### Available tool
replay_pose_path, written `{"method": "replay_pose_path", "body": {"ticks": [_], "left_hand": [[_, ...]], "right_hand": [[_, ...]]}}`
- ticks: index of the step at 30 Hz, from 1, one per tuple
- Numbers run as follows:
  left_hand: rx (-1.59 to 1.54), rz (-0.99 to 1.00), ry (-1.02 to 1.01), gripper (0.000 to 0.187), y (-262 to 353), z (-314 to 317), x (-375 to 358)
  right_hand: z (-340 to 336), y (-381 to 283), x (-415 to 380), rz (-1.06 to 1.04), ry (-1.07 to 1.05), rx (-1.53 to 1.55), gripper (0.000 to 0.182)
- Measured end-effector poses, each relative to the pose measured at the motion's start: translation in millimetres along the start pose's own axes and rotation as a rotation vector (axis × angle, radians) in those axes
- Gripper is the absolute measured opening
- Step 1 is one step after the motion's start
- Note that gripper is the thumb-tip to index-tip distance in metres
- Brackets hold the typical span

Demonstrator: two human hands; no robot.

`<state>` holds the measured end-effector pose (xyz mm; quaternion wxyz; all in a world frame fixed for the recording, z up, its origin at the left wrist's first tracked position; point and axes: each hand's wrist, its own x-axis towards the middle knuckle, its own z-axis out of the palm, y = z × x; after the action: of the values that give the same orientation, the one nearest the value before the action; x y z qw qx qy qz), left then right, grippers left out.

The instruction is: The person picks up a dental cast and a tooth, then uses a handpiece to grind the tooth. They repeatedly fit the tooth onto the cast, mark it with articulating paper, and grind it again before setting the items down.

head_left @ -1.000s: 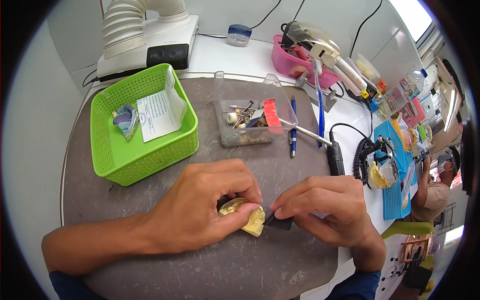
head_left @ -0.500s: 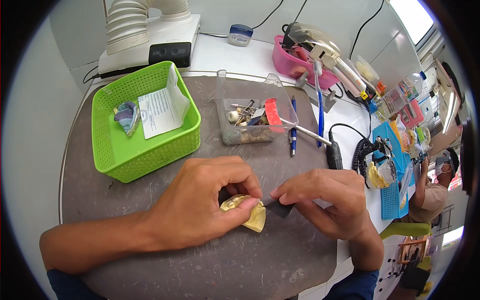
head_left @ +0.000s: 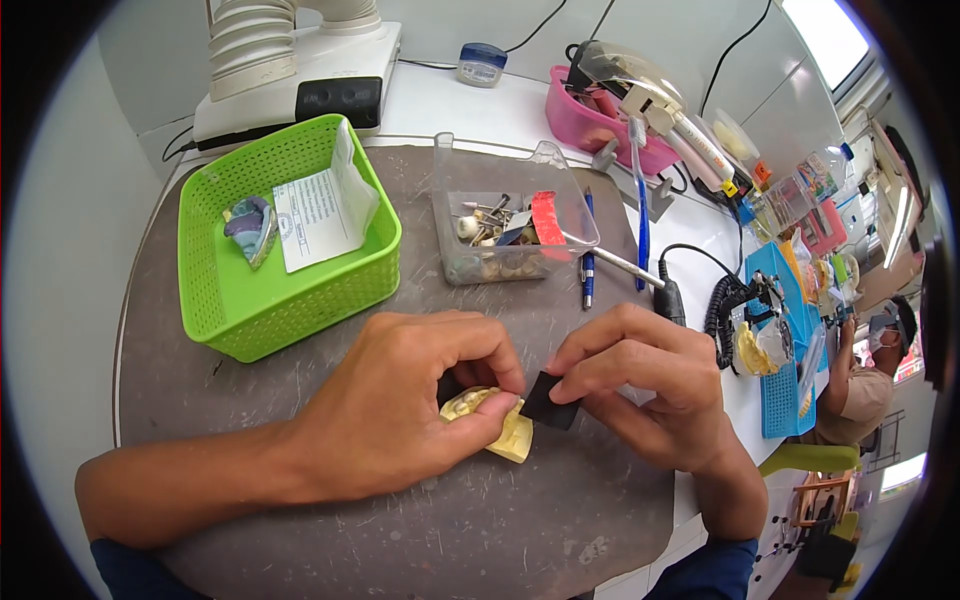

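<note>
Lifted slightly toward 12 o'clock over the last half second: right hand [head_left: 655,385], with black sheet [head_left: 551,408] turned flatter to the view and showing more of its face. Left hand [head_left: 400,410] and yellow cast [head_left: 516,440] all but unmoved.

Right hand pinching the black sheet between thumb and fingertips, by its 2 o'clock side. Left hand clasped on the yellow cast, thumb across the toothed part, index fingertip curled close to the thumb tip.

Key relation: yellow cast at about 8 o'clock from the right hand and at 3 to 4 o'clock from the middle of the left hand. Left hand nearer, in contact; right hand linked only by way of the sheet, with its left corner just beside the left thumb tip. Touching or barely apart there, impossible to tell.

Long axis of the yellow cast running from 10 to 4 o'clock, bare blocky end pointing to 4, tooth row toward 10 and partly under the hand. Free part of the sheet pointing to 8 o'clock; long axis hard to call, with fingers covering one edge.

Farther out on the table [head_left: 450,535]: green basket [head_left: 310,320] at 11 o'clock from the cast, clear box [head_left: 500,170] at 12, blue pen [head_left: 588,270] and black handpiece [head_left: 669,302] toward 1 to 2.
</note>
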<state>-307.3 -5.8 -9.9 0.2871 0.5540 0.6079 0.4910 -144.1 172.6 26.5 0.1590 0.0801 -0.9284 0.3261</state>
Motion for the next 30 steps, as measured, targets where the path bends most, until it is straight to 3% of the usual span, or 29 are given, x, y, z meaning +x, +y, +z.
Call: {"method": "replay_pose_path", "body": {"ticks": [30], "left_hand": [[-0.027, 0.033, 0.001, 0.007, -2.9, -0.2, 0.0]], "right_hand": [[0.0, 3.5, 4.5, 0.022, -0.017, 0.051, 0.021]]}}
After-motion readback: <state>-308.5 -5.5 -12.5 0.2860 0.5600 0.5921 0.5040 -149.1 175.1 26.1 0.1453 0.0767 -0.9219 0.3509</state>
